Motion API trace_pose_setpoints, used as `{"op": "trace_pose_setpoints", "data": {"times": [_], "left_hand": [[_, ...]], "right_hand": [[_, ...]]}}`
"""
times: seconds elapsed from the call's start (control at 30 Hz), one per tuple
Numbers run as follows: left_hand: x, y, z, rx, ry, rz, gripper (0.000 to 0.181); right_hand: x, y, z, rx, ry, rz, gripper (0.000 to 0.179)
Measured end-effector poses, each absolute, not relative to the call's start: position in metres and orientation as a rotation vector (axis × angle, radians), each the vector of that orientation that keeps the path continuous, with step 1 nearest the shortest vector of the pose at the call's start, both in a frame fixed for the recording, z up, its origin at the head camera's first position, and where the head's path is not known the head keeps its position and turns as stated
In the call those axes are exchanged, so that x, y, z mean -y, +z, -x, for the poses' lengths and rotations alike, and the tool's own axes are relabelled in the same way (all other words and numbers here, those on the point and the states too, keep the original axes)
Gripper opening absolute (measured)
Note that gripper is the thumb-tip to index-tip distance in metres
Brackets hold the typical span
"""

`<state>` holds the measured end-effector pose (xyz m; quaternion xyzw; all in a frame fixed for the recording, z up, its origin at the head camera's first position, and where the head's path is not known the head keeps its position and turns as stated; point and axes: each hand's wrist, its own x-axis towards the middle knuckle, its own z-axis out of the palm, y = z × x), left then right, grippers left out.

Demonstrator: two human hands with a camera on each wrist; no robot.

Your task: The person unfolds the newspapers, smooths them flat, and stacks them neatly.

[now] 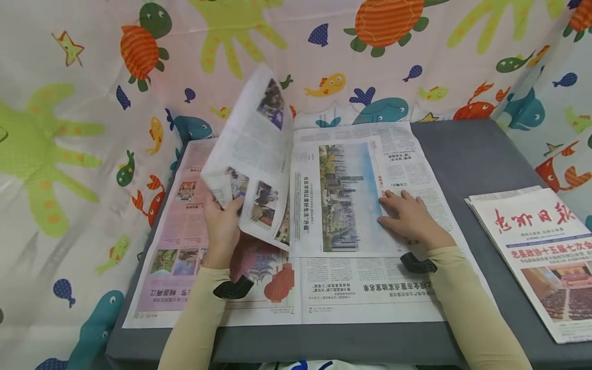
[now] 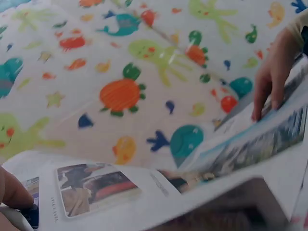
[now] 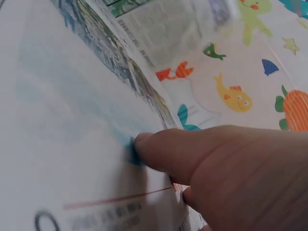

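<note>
My left hand [image 1: 221, 226] grips the lower left part of a lifted newspaper page [image 1: 259, 154], thumb on the near face. That page stands raised and bent above the left half of a spread newspaper [image 1: 152, 303]. My right hand [image 1: 413, 218] rests with extended fingers on the right-hand sheet, at the edge of a city skyline photo [image 1: 339, 198]. In the right wrist view, the thumb [image 3: 178, 151] touches the paper beside the blue of the photo. The left wrist view shows the lifted page's photos [image 2: 96, 187] close up, with the left fingertips at the lower left corner.
A grey table [image 1: 462, 154] carries the spread newspaper. To the right lies a folded stack of newspapers [image 1: 536, 246] with a red title. A cloth printed with sea animals [image 1: 273, 31] hangs behind and along both sides.
</note>
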<state>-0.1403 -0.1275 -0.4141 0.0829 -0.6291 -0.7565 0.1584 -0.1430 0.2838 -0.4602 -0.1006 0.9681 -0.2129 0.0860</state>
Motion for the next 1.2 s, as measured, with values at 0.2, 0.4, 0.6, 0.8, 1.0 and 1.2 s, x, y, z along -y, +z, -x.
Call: {"op": "trace_pose_setpoints", "data": {"times": [0.2, 0.4, 0.6, 0.8, 1.0, 1.2], "left_hand": [[0.170, -0.444, 0.130, 1.589, -2.305, -0.478, 0.070], [0.185, -0.462, 0.123, 1.532, -2.383, -0.680, 0.076], [0.188, -0.469, 0.122, 1.541, -2.403, -0.717, 0.081], [0.197, -0.465, 0.116, 1.364, -2.447, -0.710, 0.087], [0.226, -0.448, 0.111, 1.313, -2.304, -0.757, 0.085], [0.244, -0.417, 0.119, 1.876, -1.809, -0.677, 0.051]], "right_hand": [[-0.294, -0.455, 0.145, -2.895, -0.585, 0.261, 0.066], [-0.299, -0.454, 0.145, -2.892, -0.593, 0.231, 0.066], [-0.302, -0.457, 0.144, -2.894, -0.642, 0.187, 0.063], [-0.303, -0.458, 0.145, -2.890, -0.641, 0.202, 0.064], [-0.307, -0.455, 0.147, -2.863, -0.627, 0.204, 0.063], [-0.311, -0.448, 0.155, -2.872, -0.502, 0.248, 0.060]]}}
